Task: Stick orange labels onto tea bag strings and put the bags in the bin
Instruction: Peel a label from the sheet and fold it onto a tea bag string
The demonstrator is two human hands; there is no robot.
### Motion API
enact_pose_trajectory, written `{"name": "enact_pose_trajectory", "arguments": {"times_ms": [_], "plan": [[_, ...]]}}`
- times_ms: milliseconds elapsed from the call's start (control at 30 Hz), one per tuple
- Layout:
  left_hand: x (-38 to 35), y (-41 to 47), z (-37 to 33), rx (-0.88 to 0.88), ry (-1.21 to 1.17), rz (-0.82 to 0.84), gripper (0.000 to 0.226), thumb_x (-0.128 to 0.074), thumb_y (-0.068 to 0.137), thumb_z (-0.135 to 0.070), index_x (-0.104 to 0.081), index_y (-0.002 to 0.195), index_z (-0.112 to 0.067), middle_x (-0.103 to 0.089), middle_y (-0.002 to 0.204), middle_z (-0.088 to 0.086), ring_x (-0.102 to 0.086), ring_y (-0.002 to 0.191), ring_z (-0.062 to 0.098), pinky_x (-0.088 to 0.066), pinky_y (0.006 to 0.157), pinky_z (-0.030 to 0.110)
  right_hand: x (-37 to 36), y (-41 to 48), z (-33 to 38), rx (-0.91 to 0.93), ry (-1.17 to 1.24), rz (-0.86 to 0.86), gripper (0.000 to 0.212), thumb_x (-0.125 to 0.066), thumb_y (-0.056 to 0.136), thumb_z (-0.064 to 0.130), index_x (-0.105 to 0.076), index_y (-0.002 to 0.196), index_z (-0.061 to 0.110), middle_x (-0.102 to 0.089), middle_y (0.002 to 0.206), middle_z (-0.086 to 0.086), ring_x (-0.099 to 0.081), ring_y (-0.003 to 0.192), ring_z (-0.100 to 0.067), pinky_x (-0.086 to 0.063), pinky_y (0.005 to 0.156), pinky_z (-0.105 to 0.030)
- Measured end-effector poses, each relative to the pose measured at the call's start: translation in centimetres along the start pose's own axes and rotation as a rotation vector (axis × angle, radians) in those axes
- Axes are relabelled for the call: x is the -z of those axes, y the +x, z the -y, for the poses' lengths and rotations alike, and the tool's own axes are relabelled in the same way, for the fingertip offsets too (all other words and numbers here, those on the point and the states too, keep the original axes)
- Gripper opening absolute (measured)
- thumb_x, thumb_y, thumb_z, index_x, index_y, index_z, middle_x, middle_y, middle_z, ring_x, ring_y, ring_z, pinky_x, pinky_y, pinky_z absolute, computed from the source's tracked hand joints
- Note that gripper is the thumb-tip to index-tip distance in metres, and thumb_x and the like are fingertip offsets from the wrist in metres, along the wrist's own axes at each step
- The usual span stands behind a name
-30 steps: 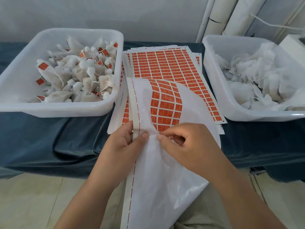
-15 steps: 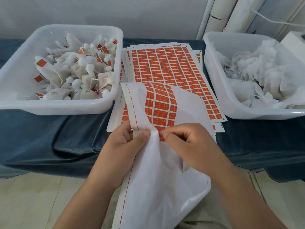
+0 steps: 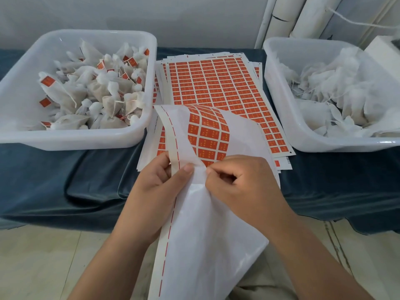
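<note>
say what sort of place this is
Likely a labelling workstation: orange label sheets lie on a draped table between a left bin of labelled tea bags and a right bin of unlabelled bags.

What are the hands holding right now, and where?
The curled white label sheet: left hand pinches its dashed-line margin, right hand pinches beside it, at the lowest orange labels.

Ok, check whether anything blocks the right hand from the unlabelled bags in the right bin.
Nothing visible does. The right hand pinches the label sheet; the bags lie uncovered in the open right bin, beyond its near wall.
</note>
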State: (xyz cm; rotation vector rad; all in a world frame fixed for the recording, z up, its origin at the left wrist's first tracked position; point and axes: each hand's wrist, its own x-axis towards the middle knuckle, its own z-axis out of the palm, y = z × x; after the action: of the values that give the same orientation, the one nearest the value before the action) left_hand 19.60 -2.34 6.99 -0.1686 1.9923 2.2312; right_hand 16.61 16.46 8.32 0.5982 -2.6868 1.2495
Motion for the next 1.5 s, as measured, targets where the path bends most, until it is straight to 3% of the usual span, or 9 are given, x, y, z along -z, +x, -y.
{"name": "enact_pose_trajectory", "arguments": {"times_ms": [300, 467, 567, 767, 933, 1033, 1167, 1333, 1500], "plan": [[0.1, -0.2, 0.0, -0.013, 0.085, -0.085, 0.027, -0.066, 0.099, -0.041, -0.07, 0.125, -0.043, -0.075, 0.129, -0.015, -0.072, 0.119, 0.012, -0.053, 0.105, 0.046, 0.0, 0.0, -1.0, -0.14, 0.173, -0.022, 0.037, -0.063, 0.091, 0.035, -0.068, 0.073, 0.002, -0.068, 0.073, -0.014, -0.065, 0.076, -0.033, -0.053, 0.069, -0.04], [0.5, 0.4, 0.6, 0.008, 0.17, -0.198, 0.016, -0.062, 0.105, -0.038, -0.07, 0.115, -0.048, -0.078, 0.114, -0.019, -0.077, 0.104, 0.008, -0.059, 0.094, 0.042, 0.2, 0.1, -1.9, -0.316, 0.303, -0.054, 0.026, -0.064, 0.092, 0.038, -0.07, 0.07, 0.026, -0.076, 0.082, 0.021, -0.073, 0.08, -0.003, -0.056, 0.066, -0.012], [1.3, 1.5, 1.4, 0.085, 0.226, -0.276, 0.014, -0.063, 0.103, -0.039, -0.069, 0.114, -0.044, -0.079, 0.107, -0.02, -0.077, 0.095, 0.005, -0.061, 0.088, 0.039, 0.0, 0.1, -3.0, -0.407, 0.346, -0.18, 0.04, -0.065, 0.095, 0.027, -0.057, 0.056, 0.024, -0.056, 0.053, 0.016, -0.051, 0.049, -0.005, -0.044, 0.05, -0.013], [3.1, 3.7, 2.7, 0.156, 0.562, -0.367, 0.044, -0.066, 0.098, -0.045, -0.049, 0.139, -0.042, -0.072, 0.105, -0.02, -0.07, 0.089, 0.004, -0.053, 0.072, 0.022, 0.7, 0.3, -4.1, -0.557, 0.647, -0.314, 0.037, -0.069, 0.084, 0.04, -0.054, 0.061, 0.014, -0.037, 0.05, 0.006, -0.034, 0.043, -0.009, -0.038, 0.049, -0.019], [2.1, 3.4, 2.7, -0.173, 1.118, -0.447, 0.05, -0.072, 0.098, -0.039, -0.055, 0.144, -0.029, -0.057, 0.134, -0.006, -0.058, 0.12, 0.017, -0.052, 0.104, 0.04, 0.9, 0.4, -4.1, -0.501, 0.821, -0.276, 0.031, -0.07, 0.082, 0.043, -0.069, 0.073, 0.013, -0.034, 0.051, 0.005, -0.029, 0.044, -0.01, -0.034, 0.047, -0.021], [0.1, 3.3, 1.0, -0.177, 0.784, -0.225, 0.04, -0.053, 0.093, -0.069, -0.074, 0.11, -0.04, -0.071, 0.112, -0.026, -0.069, 0.098, 0.0, -0.059, 0.083, 0.021, 0.5, 0.6, -3.6, -0.483, 0.841, -0.243, 0.025, -0.068, 0.084, 0.045, -0.073, 0.073, 0.022, -0.037, 0.052, 0.005, -0.031, 0.044, -0.01, -0.035, 0.047, -0.021], [-3.4, 3.7, -0.8, 0.226, -0.025, 0.092, 0.063, -0.061, 0.07, -0.079, -0.084, 0.103, -0.031, -0.082, 0.109, -0.006, -0.076, 0.096, 0.012, -0.055, 0.078, 0.028, -0.1, 0.6, -2.8, -0.466, 0.825, -0.195, 0.032, -0.063, 0.09, 0.041, -0.064, 0.065, 0.021, -0.033, 0.054, -0.002, -0.028, 0.048, -0.015, -0.032, 0.049, -0.027], [-4.4, 4.0, -0.6, 0.226, -0.217, -0.064, 0.018, -0.075, 0.092, -0.039, -0.085, 0.097, -0.025, -0.082, 0.106, 0.003, -0.074, 0.084, 0.008, -0.052, 0.074, 0.026, 0.2, 0.3, -2.7, -0.422, 0.832, -0.133, 0.037, -0.063, 0.097, 0.042, -0.064, 0.066, 0.022, -0.036, 0.059, -0.007, -0.03, 0.054, -0.021, -0.035, 0.055, -0.034], [-3.5, 3.9, -0.8, 0.094, -0.185, -0.182, 0.014, -0.072, 0.096, -0.039, -0.084, 0.093, -0.032, -0.083, 0.102, 0.0, -0.078, 0.086, 0.012, -0.057, 0.068, 0.019, 1.8, 0.0, -3.0, -0.332, 0.757, -0.024, 0.036, -0.056, 0.101, 0.038, -0.067, 0.133, 0.048, -0.061, 0.077, -0.001, -0.059, 0.069, -0.015, -0.054, 0.074, -0.024]]}}
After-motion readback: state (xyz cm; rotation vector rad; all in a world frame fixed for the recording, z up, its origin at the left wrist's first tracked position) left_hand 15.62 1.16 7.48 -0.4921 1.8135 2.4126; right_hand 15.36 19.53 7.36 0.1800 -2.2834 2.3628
